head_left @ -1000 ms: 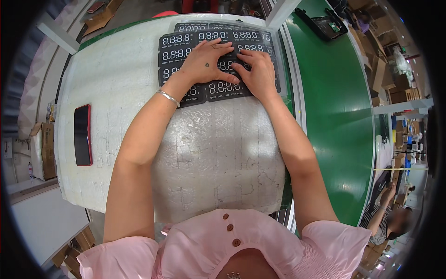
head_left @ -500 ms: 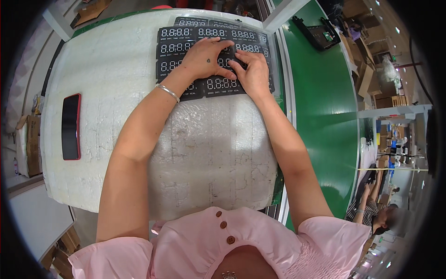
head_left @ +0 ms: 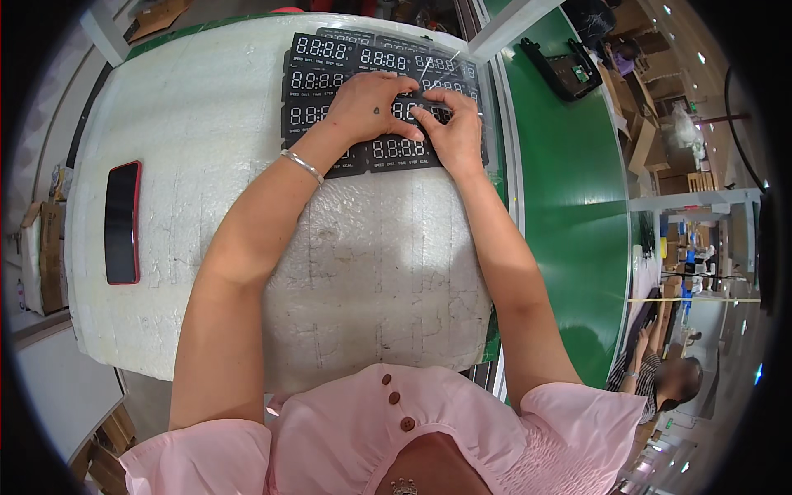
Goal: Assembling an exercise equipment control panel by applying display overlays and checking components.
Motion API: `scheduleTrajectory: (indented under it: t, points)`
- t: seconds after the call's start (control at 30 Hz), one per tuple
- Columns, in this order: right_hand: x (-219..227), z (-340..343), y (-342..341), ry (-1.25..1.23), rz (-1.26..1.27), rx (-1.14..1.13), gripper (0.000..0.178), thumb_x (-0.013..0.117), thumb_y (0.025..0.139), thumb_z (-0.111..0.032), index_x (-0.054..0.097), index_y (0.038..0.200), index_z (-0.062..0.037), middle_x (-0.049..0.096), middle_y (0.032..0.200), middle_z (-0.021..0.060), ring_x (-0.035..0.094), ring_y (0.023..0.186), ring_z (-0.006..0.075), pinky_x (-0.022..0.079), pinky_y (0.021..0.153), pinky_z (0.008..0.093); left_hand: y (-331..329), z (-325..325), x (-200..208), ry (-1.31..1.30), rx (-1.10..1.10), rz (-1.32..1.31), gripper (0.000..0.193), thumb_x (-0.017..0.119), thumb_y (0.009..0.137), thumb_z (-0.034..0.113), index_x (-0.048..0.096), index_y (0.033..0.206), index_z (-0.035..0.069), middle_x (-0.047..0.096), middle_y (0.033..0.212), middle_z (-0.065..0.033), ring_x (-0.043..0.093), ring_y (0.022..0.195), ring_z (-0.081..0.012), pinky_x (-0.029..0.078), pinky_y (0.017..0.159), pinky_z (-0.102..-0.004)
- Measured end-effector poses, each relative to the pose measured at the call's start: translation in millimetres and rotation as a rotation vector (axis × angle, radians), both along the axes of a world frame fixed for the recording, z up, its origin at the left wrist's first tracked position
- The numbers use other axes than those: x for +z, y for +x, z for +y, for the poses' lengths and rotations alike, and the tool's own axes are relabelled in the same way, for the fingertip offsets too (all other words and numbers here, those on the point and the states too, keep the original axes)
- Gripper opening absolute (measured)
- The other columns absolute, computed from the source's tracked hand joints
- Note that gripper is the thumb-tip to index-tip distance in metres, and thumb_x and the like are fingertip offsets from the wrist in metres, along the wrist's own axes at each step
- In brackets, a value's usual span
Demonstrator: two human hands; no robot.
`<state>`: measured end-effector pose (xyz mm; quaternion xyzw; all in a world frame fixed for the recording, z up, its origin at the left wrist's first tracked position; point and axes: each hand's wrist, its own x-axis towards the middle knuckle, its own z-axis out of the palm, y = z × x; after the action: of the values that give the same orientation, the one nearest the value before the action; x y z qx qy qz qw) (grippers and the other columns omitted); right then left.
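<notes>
A dark sheet of display panels (head_left: 313, 81) printed with rows of white digit segments lies at the far side of the pale padded worktop. My left hand (head_left: 367, 109) rests over its middle, a bangle on the wrist, with thumb and forefinger spread apart on the sheet. Facing it, my right hand (head_left: 455, 130) touches the sheet with bent fingers, a small gap showing between thumb and forefinger. The fingertips of both hands almost meet. Clear, shiny film (head_left: 472, 82) shows over the right part of the panels. The other fingers and the sheet beneath them are partly hidden.
A dark phone with a red edge (head_left: 123, 223) lies on the worktop (head_left: 198, 165) at the left. Along the right runs a green bench (head_left: 569, 247) carrying a black plastic housing (head_left: 561, 70). A white post (head_left: 503, 29) rises at the far right corner. Another person (head_left: 660, 379) works beyond the bench.
The sheet's upper left part has shifted up and right and looks tilted, with its rows now slanting toward my hands. Both hands have moved slightly right, in nearly the same pose.
</notes>
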<state>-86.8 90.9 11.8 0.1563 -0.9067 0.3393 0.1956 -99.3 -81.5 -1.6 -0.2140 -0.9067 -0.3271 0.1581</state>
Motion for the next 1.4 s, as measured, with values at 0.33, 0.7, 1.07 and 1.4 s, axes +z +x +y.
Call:
scheduleTrajectory:
  t: [0.33,0.7,1.07,1.4]
  points:
    - [0,1,11,0.176,0.381,0.129,0.019,0.072,0.073,-0.010,0.071,0.090,-0.0039,0.066,0.105,0.0072,0.053,0.107,0.0313,0.043,0.089,0.0419,-8,-2,4,-0.003,-0.036,-0.082,0.075,0.083,0.053,0.049,0.061,0.117,0.016,0.064,0.113,-0.0062,0.060,0.106,-0.0263,0.048,0.090,-0.0374]
    - [52,134,-49,-1.057,-0.181,-0.151,0.011,0.068,0.085,-0.017,0.063,0.076,-0.0129,0.061,0.082,-0.0028,0.053,0.073,0.0079,0.042,0.065,0.0242,11,-12,21,0.272,-0.149,-0.035,0.099,0.088,0.051,0.041,0.044,0.136,0.016,0.060,0.121,-0.0119,0.055,0.115,-0.0306,0.041,0.100,-0.0404]
    - [6,281,-173,-0.608,-0.071,-0.373,0.099,0.074,0.079,-0.027,0.005,0.149,-0.0253,0.056,0.125,0.0106,0.063,0.085,0.0215,0.052,0.066,0.0342,8,-6,28,0.134,-0.045,-0.086,0.079,0.083,0.063,0.037,0.050,0.131,0.012,0.063,0.116,-0.0100,0.057,0.109,-0.0278,0.042,0.096,-0.0384]
    - [71,216,-57,0.095,0.153,-0.561,0.096,0.075,0.073,-0.018,0.015,0.147,-0.0196,0.067,0.081,0.0133,0.066,0.075,0.0357,0.051,0.069,0.0465,45,47,67,-0.153,-0.221,0.206,0.070,0.081,0.065,0.031,0.054,0.125,0.007,0.052,0.131,-0.0135,0.042,0.127,-0.0354,0.034,0.105,-0.0462]
